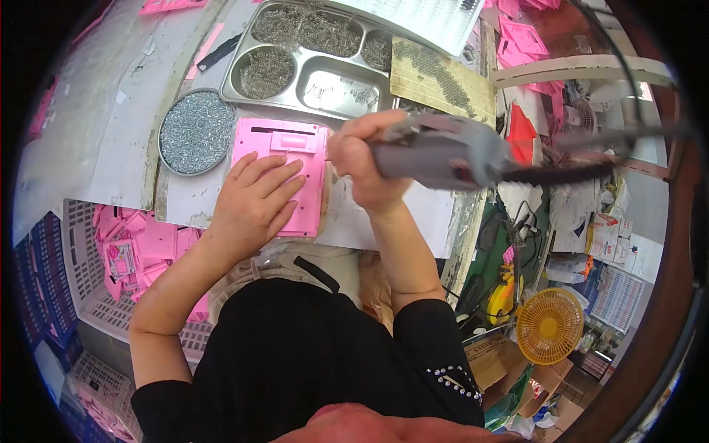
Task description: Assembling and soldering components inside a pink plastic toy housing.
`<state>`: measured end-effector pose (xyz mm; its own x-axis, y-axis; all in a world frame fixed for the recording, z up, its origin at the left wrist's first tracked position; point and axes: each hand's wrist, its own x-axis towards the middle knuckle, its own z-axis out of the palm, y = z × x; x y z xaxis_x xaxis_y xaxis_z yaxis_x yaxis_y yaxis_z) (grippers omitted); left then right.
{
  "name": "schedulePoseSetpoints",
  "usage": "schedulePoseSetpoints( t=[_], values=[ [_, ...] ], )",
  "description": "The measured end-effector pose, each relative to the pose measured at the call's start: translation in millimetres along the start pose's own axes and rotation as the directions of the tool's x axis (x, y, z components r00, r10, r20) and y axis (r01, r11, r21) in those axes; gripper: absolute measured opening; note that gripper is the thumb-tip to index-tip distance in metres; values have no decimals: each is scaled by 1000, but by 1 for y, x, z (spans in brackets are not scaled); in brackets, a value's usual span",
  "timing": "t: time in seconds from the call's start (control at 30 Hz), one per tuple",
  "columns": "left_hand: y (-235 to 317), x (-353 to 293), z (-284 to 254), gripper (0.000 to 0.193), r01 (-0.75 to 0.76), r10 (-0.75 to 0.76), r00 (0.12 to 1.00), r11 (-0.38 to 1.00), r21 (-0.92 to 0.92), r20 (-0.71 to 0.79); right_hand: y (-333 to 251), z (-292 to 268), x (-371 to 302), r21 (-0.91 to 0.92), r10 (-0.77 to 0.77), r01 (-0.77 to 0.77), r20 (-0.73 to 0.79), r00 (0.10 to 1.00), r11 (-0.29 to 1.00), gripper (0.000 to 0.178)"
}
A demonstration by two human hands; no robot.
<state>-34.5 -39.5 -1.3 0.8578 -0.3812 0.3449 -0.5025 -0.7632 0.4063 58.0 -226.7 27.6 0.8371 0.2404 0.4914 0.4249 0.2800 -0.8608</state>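
Observation:
A pink plastic panel (314,203) with a dark slot near its far end lies in front of me on the bench. My left hand (255,196) rests on its left side, fingers spread and flat. In my right hand (369,159) is a grey power screwdriver (447,151), held nearly level with its rear end to the right. Its tip is hidden by my fingers at the panel's right edge, so contact cannot be made out. From its rear a dark coiled cord (565,173) runs off to the right.
Left of the panel stands a round dish (162,144) of small silvery screws. Beyond is a steel compartment tray (336,77) of small metal parts, beside a yellowish board (476,96). A crate (81,258) of pink parts stands lower left; a yellow fan (550,326) lower right.

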Motion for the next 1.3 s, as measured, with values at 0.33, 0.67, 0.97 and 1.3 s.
schedulePoseSetpoints(
  t=[0.33, 0.67, 0.97, 1.3],
  values=[
    [1, 2, -1, 34, -8, 8, 1000, 1000, -2, -10, -3, -11, 5, -177, -84, 94, 64, 994, 980, 14],
    [1, 2, -1, 34, -3, 3, 1000, 1000, 7, -17, -6, -8, 11, -69, -99, 104, 69, 993, 992, 16],
    [0, 4, -1, 34, 3, -3, 1000, 1000, 6, -14, -8, -2, 5, -77, 6, -4, 30, 1000, 997, 16],
    [0, 2, 0, 35, 0, 0, 1000, 1000, -16, -14, -38, -11, -58, 113, 194, -210, 141, 971, 971, 30]
  ],
)
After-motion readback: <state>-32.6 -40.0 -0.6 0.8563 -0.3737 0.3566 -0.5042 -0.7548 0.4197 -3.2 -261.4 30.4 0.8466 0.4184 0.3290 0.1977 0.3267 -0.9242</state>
